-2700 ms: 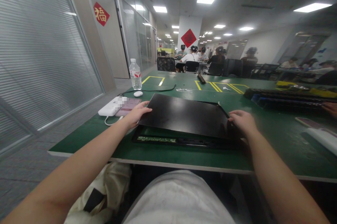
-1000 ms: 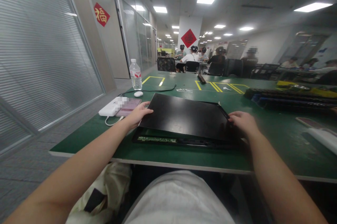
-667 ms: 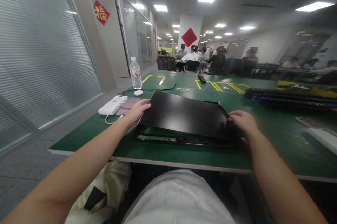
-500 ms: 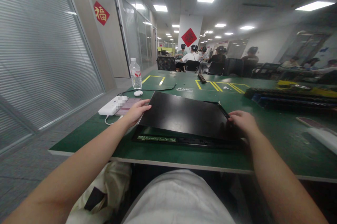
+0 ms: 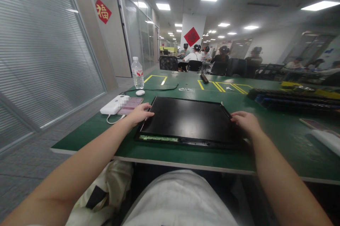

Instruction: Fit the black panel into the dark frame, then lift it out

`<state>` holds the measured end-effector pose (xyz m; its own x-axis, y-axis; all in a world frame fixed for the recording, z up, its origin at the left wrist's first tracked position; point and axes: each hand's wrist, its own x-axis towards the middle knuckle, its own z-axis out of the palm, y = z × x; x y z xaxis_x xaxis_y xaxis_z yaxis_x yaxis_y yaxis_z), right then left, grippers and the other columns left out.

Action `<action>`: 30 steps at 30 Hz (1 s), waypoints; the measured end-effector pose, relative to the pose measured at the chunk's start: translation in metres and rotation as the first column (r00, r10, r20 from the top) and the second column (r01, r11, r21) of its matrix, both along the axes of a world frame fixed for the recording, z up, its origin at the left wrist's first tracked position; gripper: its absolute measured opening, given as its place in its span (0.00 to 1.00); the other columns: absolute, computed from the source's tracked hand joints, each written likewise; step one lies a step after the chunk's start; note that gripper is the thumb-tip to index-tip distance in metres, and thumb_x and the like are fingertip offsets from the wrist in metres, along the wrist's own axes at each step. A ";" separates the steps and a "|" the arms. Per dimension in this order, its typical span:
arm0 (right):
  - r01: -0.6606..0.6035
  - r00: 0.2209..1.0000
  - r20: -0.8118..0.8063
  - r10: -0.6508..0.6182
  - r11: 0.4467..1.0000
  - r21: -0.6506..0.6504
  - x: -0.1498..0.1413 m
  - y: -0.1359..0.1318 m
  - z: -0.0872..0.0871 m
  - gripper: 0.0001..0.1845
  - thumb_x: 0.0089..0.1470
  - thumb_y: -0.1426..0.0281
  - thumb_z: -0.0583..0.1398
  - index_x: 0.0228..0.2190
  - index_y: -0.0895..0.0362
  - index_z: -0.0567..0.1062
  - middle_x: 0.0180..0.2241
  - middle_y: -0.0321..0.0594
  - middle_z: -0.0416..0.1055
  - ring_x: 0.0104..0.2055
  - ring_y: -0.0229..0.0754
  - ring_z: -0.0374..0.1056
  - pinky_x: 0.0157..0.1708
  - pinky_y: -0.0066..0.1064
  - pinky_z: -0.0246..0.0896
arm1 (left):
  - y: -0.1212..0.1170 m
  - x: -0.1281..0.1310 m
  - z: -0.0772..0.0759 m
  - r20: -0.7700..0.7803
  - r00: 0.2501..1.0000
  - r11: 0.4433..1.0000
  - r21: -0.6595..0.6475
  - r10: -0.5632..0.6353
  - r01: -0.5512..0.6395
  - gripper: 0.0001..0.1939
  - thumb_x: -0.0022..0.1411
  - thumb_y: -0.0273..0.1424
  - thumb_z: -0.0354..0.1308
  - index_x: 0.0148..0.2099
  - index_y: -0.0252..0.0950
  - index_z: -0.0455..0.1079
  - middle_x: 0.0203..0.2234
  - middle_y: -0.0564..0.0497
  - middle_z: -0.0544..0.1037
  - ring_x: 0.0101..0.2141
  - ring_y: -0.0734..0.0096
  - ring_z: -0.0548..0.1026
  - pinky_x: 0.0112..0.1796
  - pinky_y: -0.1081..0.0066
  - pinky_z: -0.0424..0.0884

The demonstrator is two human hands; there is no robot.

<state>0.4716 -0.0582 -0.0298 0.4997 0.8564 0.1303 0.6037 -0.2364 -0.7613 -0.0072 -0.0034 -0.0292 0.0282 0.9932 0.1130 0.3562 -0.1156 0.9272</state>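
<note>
A black LCD screen panel (image 5: 190, 118) lies face up within a dark tray-like frame (image 5: 212, 144) on the green table. Along the frame's near side, left of the middle, a strip of green circuit board (image 5: 158, 138) shows. My left hand (image 5: 141, 113) is closed on the panel's left edge, thumb on top. At the right edge, my right hand (image 5: 245, 121) pinches the side of the panel or frame; which of the two I cannot tell, as the fingertips partly hide it.
On the green table (image 5: 87, 132) stand a water bottle (image 5: 137, 74), a white power bank (image 5: 114, 105), a phone (image 5: 131, 105) and a white mouse-like object (image 5: 140, 92). Dark strips (image 5: 287, 99) lie at the right, near a white object (image 5: 326, 141). Several people sit farther back.
The panel's left side has come down, so the panel now lies flat in the frame. My left hand moved slightly down with it; my right hand stayed at the right edge.
</note>
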 end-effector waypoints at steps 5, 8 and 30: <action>0.001 1.000 -0.027 0.000 1.000 0.004 0.000 -0.001 0.000 0.13 0.42 0.71 0.60 0.32 0.56 0.82 0.28 0.43 0.80 0.26 0.41 0.70 0.28 0.30 0.64 | -0.005 0.004 0.003 -0.051 0.996 0.998 -0.022 -0.067 0.066 0.17 0.36 0.35 0.71 0.32 0.37 0.77 0.48 0.44 0.80 0.50 0.45 0.76 0.51 0.54 0.71; -0.004 0.999 -0.035 0.004 1.000 0.004 0.001 0.000 0.000 0.13 0.42 0.70 0.61 0.32 0.57 0.82 0.28 0.43 0.80 0.26 0.41 0.70 0.29 0.31 0.64 | -0.004 0.006 0.002 -0.095 0.993 0.997 -0.020 -0.075 0.073 0.14 0.38 0.34 0.68 0.31 0.38 0.76 0.44 0.47 0.81 0.48 0.48 0.77 0.47 0.58 0.74; 0.010 0.999 0.035 -0.009 0.999 -0.032 -0.002 -0.001 0.003 0.12 0.43 0.71 0.60 0.31 0.55 0.81 0.28 0.41 0.80 0.27 0.41 0.71 0.30 0.31 0.63 | 0.001 0.005 -0.002 -0.099 0.990 0.995 -0.033 -0.100 0.097 0.27 0.42 0.33 0.65 0.49 0.37 0.74 0.41 0.46 0.80 0.45 0.51 0.78 0.47 0.57 0.73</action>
